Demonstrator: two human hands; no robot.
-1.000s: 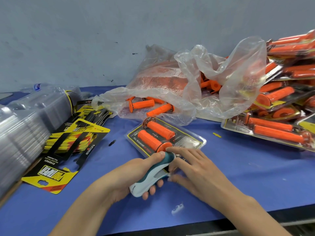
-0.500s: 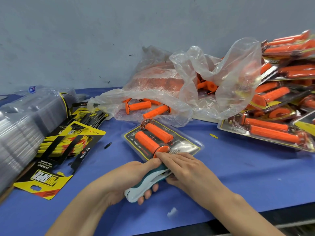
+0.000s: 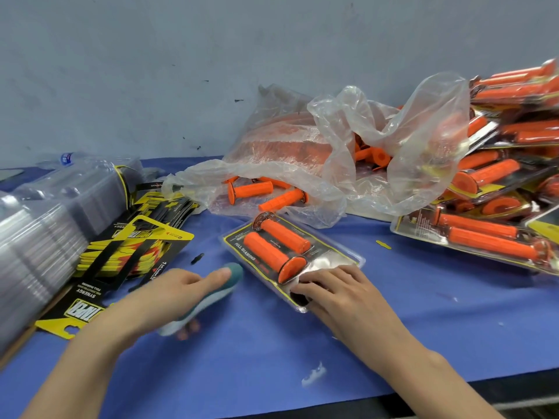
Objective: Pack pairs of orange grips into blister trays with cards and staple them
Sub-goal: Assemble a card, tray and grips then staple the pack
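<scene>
On the card inside the blister pack that lies in the middle, white capitals along the left edge say "FULL DIAMOND"; the red words after them are too blurred for me. The front card at the left lies upside down from here. On it I read "SYNERGY", a smaller line that I cannot make out, and a big logo ending in "TAPER", whose beginning is hidden. The top card of the stack shows a "2" and the card under it a "1". The small print on the finished packs at the right is not readable.
</scene>
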